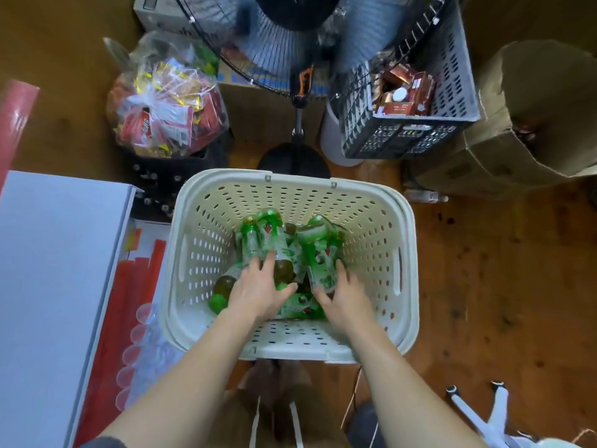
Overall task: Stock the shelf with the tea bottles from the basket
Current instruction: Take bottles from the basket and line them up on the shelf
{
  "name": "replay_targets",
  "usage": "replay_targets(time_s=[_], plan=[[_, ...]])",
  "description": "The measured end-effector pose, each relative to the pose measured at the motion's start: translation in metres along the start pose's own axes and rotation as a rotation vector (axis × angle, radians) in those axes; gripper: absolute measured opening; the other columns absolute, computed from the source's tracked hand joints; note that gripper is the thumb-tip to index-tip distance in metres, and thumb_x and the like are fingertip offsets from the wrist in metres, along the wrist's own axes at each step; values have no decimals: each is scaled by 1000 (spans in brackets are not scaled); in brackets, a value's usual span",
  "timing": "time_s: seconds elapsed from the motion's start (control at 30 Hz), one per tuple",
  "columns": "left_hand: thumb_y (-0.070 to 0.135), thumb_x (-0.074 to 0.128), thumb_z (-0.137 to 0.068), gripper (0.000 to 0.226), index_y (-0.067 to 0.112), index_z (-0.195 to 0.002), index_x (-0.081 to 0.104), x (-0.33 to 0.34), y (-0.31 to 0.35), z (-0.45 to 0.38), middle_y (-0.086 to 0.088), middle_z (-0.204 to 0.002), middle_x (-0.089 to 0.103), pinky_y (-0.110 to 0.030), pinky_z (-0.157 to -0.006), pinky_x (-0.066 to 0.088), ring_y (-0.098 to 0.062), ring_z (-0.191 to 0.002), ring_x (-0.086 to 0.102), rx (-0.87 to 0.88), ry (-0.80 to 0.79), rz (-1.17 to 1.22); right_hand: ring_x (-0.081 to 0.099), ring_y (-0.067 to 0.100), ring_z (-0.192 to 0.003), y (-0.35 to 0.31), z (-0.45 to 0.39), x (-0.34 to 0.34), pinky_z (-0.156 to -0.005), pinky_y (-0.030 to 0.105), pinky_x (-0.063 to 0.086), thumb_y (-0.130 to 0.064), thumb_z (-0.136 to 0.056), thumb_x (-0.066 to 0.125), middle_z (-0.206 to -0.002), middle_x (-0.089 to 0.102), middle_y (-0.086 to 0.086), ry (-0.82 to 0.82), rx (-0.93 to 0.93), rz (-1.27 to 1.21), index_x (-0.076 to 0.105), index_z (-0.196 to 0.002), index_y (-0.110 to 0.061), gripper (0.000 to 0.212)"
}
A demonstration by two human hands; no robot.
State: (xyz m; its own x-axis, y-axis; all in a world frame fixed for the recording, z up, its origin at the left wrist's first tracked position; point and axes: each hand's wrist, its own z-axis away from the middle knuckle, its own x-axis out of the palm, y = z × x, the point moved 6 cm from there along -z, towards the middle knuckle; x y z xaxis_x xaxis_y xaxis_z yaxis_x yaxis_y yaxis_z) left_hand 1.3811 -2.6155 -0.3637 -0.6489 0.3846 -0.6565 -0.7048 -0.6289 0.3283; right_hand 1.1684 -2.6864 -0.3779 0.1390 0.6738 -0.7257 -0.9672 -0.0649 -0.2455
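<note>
Green-labelled tea bottles (pixel 277 250) heaped in basket (pixel 371 195), axes mixed.

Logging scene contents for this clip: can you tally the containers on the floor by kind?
White perforated basket holding the tea bottles: 1
Grey lattice crate: 1
Clear plastic bag of packets: 1
Brown paper sack: 1
Total: 4
Both the left hand and the right hand are inside the basket.

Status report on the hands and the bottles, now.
Left hand on a bottle. Right hand gripping another bottle. All bottles in basket. Nothing in the way.
</note>
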Motion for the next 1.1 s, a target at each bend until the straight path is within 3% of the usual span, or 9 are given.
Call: replay_targets(time_s=[0.13, 0.23, 0.33, 0.43, 0.57, 0.7, 0.83, 0.93, 1.1], plan=[[77, 60, -90, 111, 25, -170, 5, 16, 1, -14, -19, -171, 28, -54, -124, 38, -40, -157, 31, -8, 44, -32, 50, 40, -148, 4, -20, 24, -119, 56, 49, -76, -97, 57, -170, 41, 18, -70, -1, 29, -9, -175, -29, 113], [69, 63, -93, 110, 22, -170, 0, 19, 3, -22, -22, -168, 32, -56, -122, 38, -43, -155, 33, -39, 79, -38, 45, 41, -152, 1, -25, 28, -121, 55, 47, -69, -96, 67, -171, 37, 20, -84, -15, 69, -18, -174, -22, 124], [58, 68, -95, 107, 21, -169, 0, 20, 8, -26, -24, -166, 33, -57, -114, 47, -47, -145, 45, -62, 95, 2, 44, 40, -152, 0, -29, 33, -120, 55, 48, -59, -97, 73, -170, 35, 21, -95, -39, 118, -26, -171, -19, 130], [45, 73, -96, 102, 22, -169, 6, 16, 11, -21, -20, -166, 33, -54, -99, 58, -44, -130, 61, -78, 110, 110, 50, 40, -147, 2, -31, 29, -116, 55, 52, -48, -98, 77, -166, 43, 19, -76, -59, 119, -23, -172, -19, 128], [37, 76, -92, 92, 22, -167, 24, -5, 4, -3, -12, -159, 49, -50, -106, 53, -35, -135, 59, -100, 207, 257, 61, 34, -130, 0, -17, 5, -109, 49, 55, -41, -93, 79, -150, 52, 12, 8, -54, -66, -5, -176, -33, 118], [36, 77, -89, 81, 26, -162, 41, -35, -3, 18, -3, -152, 59, -52, -113, 49, -30, -138, 54, -152, 370, 354, 56, 25, -135, -18, 4, -38, -112, 39, 48, -49, -95, 75, -151, 47, 5, 148, -101, -216, 26, -172, -33, 93], [46, 79, -89, 72, 30, -154, 51, -59, 3, 30, -2, -120, 62, -41, -103, 51, -16, -122, 48, -116, 469, 466, 55, 9, -124, -41, 12, -77, -108, 33, 50, -54, -94, 81, -142, 56, -8, 284, -188, -316, 53, -155, -30, 71], [57, 76, -89, 63, 28, -144, 62, -79, 5, 34, -1, -113, 56, -32, -92, 49, -12, -108, 50, -50, 547, 458, 57, 2, -120, -51, 12, -100, -103, 25, 45, -58, -87, 88, -132, 63, -17, 341, -222, -392, 63, -145, -30, 69], [69, 66, -91, 52, 26, -118, 76, -111, 18, 32, 7, -109, 74, -33, -88, 50, -13, -103, 65, 59, 554, 540, 64, 3, -109, -65, 11, -129, -93, 19, 50, -72, -84, 79, -118, 72, -15, 433, -309, -524, 76, -133, -28, 66]])
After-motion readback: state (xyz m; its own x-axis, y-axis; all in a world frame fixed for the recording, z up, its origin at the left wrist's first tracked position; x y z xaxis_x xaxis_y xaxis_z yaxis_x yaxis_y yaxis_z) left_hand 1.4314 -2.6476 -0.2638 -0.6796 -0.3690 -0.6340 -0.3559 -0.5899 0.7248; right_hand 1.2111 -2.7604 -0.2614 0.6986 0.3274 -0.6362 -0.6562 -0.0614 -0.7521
